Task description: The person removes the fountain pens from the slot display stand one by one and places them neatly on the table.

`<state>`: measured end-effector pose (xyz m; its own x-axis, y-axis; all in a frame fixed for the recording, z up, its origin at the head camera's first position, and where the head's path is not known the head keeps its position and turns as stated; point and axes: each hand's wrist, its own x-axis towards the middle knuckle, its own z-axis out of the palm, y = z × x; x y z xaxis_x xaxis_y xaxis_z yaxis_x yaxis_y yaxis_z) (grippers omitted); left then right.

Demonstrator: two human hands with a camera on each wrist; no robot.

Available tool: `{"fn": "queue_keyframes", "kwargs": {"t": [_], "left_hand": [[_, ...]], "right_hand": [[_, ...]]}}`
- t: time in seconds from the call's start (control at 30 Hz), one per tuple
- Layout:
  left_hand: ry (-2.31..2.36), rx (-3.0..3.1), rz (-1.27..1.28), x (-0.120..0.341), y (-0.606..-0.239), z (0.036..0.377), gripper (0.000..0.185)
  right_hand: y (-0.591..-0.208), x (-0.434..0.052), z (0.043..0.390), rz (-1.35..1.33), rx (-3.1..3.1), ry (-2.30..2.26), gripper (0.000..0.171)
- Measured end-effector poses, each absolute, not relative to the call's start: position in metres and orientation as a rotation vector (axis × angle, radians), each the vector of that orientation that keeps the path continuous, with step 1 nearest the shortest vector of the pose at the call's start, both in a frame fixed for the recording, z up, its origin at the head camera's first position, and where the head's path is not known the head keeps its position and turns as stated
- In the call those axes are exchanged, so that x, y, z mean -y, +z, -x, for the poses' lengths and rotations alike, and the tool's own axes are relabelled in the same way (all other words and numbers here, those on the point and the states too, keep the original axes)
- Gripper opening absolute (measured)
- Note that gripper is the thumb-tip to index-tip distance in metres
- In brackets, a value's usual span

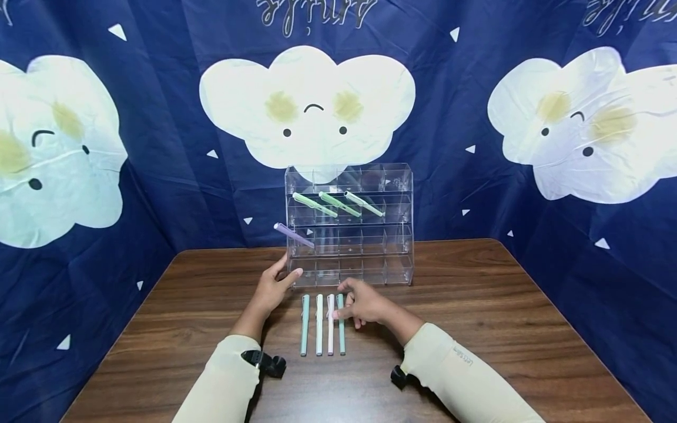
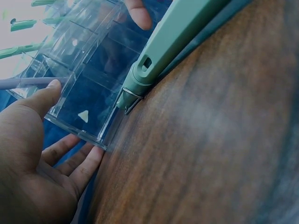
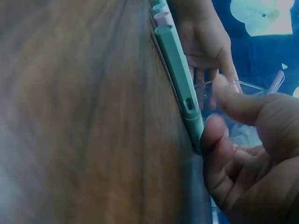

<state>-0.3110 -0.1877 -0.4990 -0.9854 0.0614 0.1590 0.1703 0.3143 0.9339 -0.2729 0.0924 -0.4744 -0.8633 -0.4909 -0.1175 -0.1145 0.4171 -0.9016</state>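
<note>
left hand (image 1: 272, 288) open, steadying rack (image 1: 349, 225) corner | right hand (image 1: 365, 304) fingers curled, touching rightmost pen (image 1: 341, 324) | table (image 1: 476, 329) edges well apart | 4 pens lying, 4 in rack

Left hand (image 2: 32, 158) against clear organizer (image 2: 88, 70) — green pen (image 2: 173, 42) beside

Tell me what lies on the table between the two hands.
In the head view, four pens lie side by side between the left hand and the right hand; the right fingertips touch the rightmost green pen, by the clear organizer.
</note>
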Motion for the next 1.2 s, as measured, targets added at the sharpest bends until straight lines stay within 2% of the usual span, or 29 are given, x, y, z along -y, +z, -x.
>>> {"fn": "queue_keyframes", "kwargs": {"t": [0.3, 0.73, 1.2], "left_hand": [[-1.788, 2.461, 0.207, 0.187, -0.497, 0.312, 0.076], [-1.769, 2.487, 0.194, 0.187, -0.497, 0.31, 0.077], [-1.777, 2.483, 0.187, 0.187, -0.497, 0.311, 0.074]], "right_hand": [[-0.449, -0.091, 0.272, 0.575, -2.347, -1.363, 0.068], [-0.402, -0.086, 0.287, 0.713, -2.462, -1.267, 0.055], [-0.368, -0.055, 0.302, 0.746, -2.615, -1.296, 0.052]]}}
